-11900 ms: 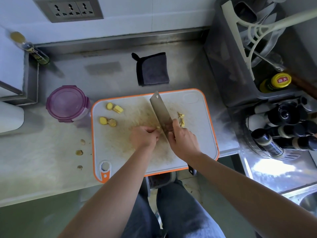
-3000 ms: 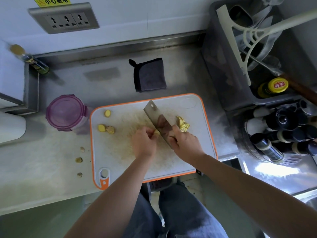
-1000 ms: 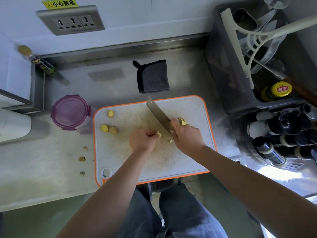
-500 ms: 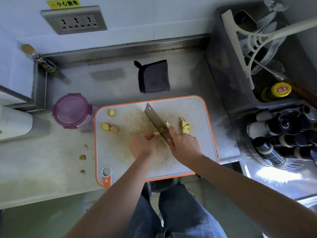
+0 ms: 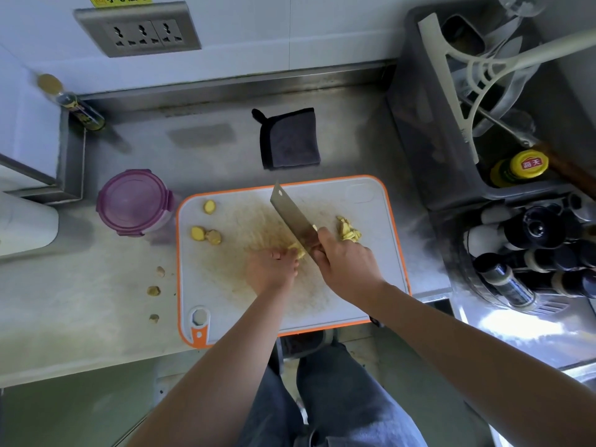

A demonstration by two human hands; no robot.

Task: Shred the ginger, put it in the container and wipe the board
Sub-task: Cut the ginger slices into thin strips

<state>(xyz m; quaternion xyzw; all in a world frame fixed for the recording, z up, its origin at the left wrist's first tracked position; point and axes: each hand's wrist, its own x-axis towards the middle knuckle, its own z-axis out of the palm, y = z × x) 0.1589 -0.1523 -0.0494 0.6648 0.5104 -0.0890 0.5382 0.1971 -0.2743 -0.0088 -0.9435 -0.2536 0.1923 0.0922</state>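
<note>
Near edge first: board [image 5: 364,285] lies along counter [image 5: 80,301] front lip, near-right corner seems to overhang. My left hand [image 5: 272,269] curled, pinning ginger piece [image 5: 298,251] mid-board. Right hand [image 5: 346,266] wrapped round cleaver [image 5: 292,217] handle, blade beside left knuckles, tip toward far edge. Shreds [image 5: 348,232] just right of blade. Slices [image 5: 206,235] far-left on board. Lidded container [image 5: 134,201] just off left edge. Cloth [image 5: 290,138] beyond far edge, open counter left of it.
</note>
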